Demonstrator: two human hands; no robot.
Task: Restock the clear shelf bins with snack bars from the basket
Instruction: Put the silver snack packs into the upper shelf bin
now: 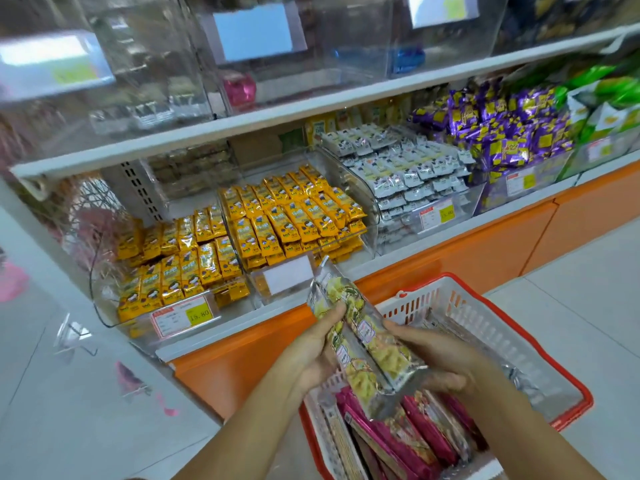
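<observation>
Both hands hold a bundle of silver-and-yellow snack bars [369,341] above the basket [485,313]. The left hand [311,348] curls round its left edge and the right hand [440,355] cups its near right end. At least two bars show. Pink bars [426,431] lie below. Farther off, two clear bins, the left bin [104,299] and the middle bin [258,292], hold yellow packs.

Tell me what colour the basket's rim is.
The basket's rim is red; head view.
</observation>
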